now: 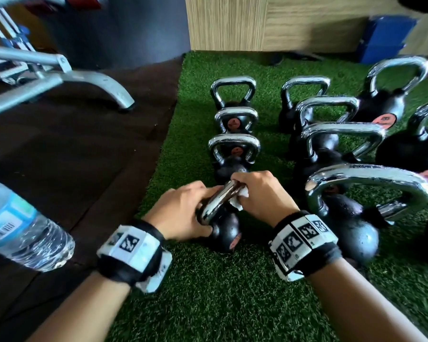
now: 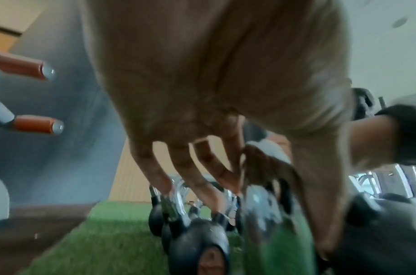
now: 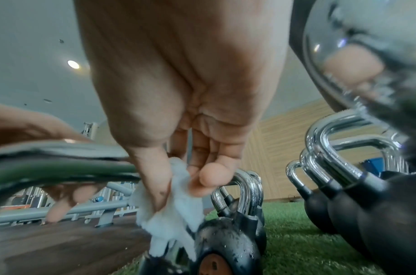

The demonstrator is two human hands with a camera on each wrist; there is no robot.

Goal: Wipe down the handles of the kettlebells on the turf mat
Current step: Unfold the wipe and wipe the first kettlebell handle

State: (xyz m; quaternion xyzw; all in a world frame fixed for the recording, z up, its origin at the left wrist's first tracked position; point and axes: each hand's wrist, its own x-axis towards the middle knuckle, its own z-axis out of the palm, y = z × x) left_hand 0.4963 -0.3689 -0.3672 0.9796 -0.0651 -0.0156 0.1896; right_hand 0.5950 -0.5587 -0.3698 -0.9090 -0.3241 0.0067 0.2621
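Gripping the nearest kettlebell (image 1: 226,230) by the left side of its chrome handle (image 1: 219,202), our left hand (image 1: 183,212) is curling its fingers round the metal and steadying the weight, which is tilting over on the green turf mat (image 1: 208,292). Our right hand (image 1: 262,193) is pinching a crumpled white cloth (image 1: 237,201) between thumb and fingers and pressing it against the far right part of that same handle; from the right wrist the cloth (image 3: 169,201) is showing bunched under the thumb. The two hands are sitting close together, almost touching across the handle.

Beyond this kettlebell we are seeing three more of its column standing upright in a line toward the far wall, and to the right a second group of larger kettlebells (image 1: 356,213) is crowding the mat, their chrome handles overlapping. At the near left a clear plastic water bottle (image 1: 17,230) is lying over the dark floor (image 1: 72,156), and farther left the grey metal frame (image 1: 59,77) of some gym equipment is resting on that floor.
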